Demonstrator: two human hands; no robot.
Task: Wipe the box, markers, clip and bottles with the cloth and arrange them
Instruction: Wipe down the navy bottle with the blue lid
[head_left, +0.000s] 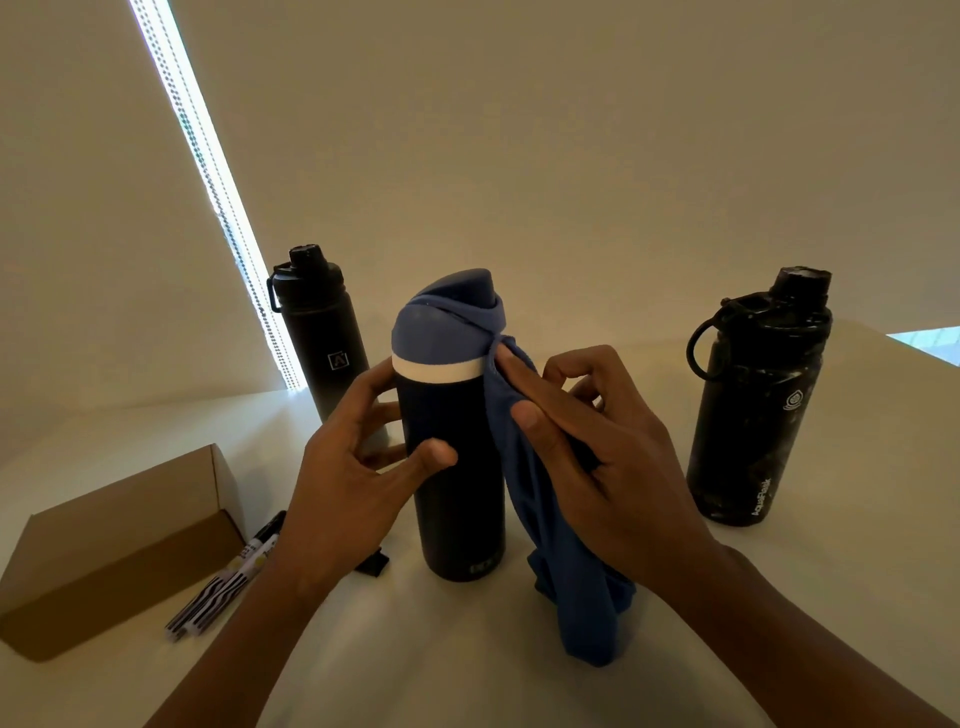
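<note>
Wiping the middle bottle (457, 493) on the table (779, 597).
Left hand (358, 467) curls round it; right hand (597, 457) pinches the cloth (566, 571) against its side. Likely midway: the two other bottles (322, 343) (753, 415), box (114, 545), markers (223, 587) and clip (374, 564) wait apart, not yet arranged.

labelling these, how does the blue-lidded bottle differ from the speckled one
The blue-lidded bottle has a blue cap and white band; the speckled black bottle has a black cap with a loop. The left hand grips the slimmer blue-lidded one; the speckled one stands untouched. Both are dark, upright.
</note>
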